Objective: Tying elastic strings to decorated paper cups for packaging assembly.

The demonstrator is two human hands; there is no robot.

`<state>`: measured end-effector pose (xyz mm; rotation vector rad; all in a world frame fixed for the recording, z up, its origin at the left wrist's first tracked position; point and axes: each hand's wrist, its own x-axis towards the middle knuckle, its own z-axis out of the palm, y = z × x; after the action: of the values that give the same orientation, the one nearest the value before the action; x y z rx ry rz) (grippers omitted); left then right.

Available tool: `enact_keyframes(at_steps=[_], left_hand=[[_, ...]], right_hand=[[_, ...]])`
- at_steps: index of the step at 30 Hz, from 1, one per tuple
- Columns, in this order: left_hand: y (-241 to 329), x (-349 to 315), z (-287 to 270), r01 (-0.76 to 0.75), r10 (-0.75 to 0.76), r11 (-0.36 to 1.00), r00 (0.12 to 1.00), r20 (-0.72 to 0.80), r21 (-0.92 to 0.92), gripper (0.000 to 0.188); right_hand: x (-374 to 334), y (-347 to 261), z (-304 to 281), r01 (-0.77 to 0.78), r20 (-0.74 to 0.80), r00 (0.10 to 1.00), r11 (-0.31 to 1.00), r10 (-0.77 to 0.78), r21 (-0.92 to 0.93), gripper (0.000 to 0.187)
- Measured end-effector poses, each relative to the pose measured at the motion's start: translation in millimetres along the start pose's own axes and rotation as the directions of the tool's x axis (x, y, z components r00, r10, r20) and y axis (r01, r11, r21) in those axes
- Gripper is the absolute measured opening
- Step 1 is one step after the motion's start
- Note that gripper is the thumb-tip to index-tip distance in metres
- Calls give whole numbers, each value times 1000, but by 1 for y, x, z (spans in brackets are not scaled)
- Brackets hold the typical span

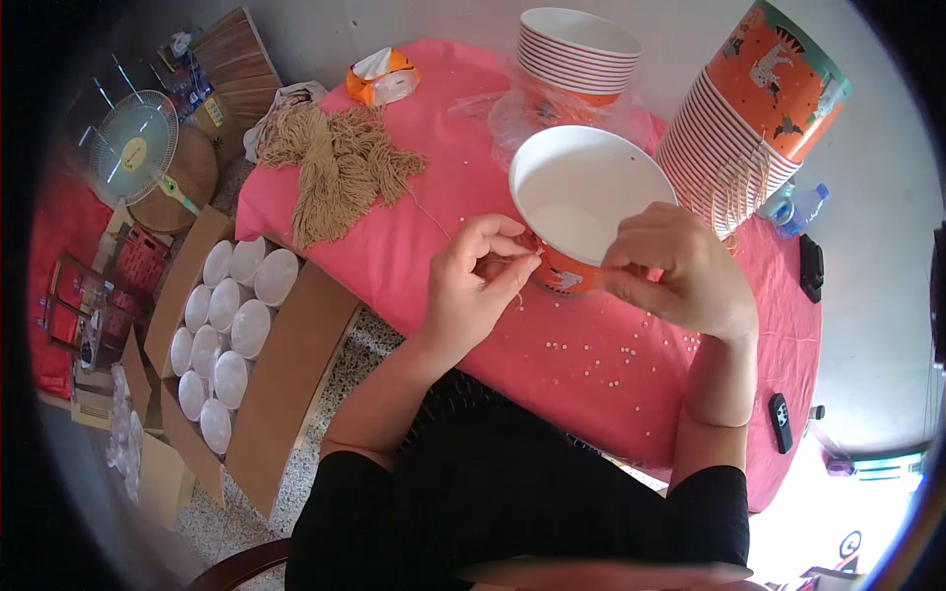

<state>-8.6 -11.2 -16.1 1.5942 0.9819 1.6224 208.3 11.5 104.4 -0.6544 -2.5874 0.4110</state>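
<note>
My left hand (485,268) pinches a thin cord (520,296) beside the paper bucket (583,197); my right hand (680,271) curls at its right side, its hold I cannot tell. Open pink cloth (394,281) runs left to the twine bundle (340,172) by the cloth's left edge; stacked buckets (727,143) crowd the far right.

Looks like home: pink tablecloth (512,345), tissue pack (394,87), remote control (780,424).
</note>
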Motion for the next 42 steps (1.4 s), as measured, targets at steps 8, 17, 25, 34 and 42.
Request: enact_keyframes(at_steps=[8,17,25,34,42], left_hand=[[-3,10,3,-19,18,999,1000,-9,-26,26],[-2,10,4,-54,54,999,999,2,2,26],[13,15,2,-149,135,955,988,73,255,23],[25,16,-1,-131,100,931,989,107,341,27],[13,14,-19,31,-77,963,983,164,268,33]], right_hand=[[7,10,16,-89,-196,976,995,98,51,7],[20,25,28,-115,-126,984,988,128,107,8],[29,38,34,-175,90,984,947,157,269,14],[32,34,36,-120,64,992,984,112,132,9],[15,34,15,-326,-421,881,922,215,-211,10]])
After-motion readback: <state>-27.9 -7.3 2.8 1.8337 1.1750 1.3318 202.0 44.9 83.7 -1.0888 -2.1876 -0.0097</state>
